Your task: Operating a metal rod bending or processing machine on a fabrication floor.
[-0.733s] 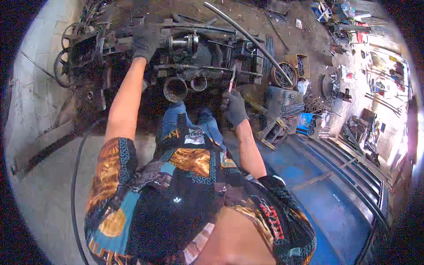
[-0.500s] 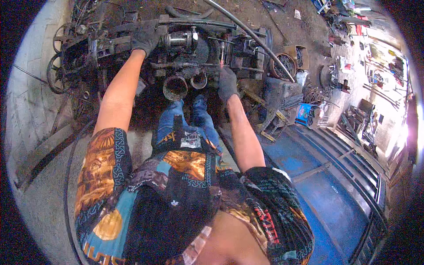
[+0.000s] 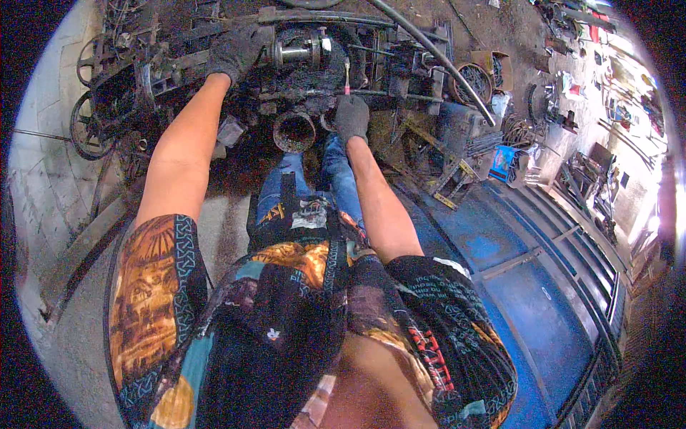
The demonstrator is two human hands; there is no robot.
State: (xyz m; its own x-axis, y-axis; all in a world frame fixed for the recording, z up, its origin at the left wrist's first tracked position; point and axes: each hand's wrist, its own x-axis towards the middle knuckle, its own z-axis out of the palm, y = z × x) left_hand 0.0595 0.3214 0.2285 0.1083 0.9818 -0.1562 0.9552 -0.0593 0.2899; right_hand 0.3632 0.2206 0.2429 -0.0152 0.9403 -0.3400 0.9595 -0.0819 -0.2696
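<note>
My right hand (image 3: 351, 118), in a dark glove, is closed around a slim brush-like tool (image 3: 347, 77) with a reddish lower part and a pale upper end. The tool points away from me, over a dark, greasy machine (image 3: 400, 94), to the right of a shiny metal cylinder (image 3: 296, 53). On the machine's left part lies my dark-gloved left hand (image 3: 234, 56), just left of that cylinder. Its fingers blend into the dark metal, so their grip is hidden. Below the cylinder, an open round can or pipe end (image 3: 294, 132) sits near my knees.
A long metal bar (image 3: 436, 64) slants across the machine's right side. Spoked handwheels (image 3: 89, 125) stand at its left end. To the right are a round container of wire-like pieces (image 3: 471, 82), a blue box (image 3: 504, 164), a yellowish metal frame (image 3: 454, 182) and a large blue panel (image 3: 529, 300).
My right hand has moved left with the slim tool, closer to the shiny cylinder. My left hand stays on the machine's left part. The view has shifted slightly.
</note>
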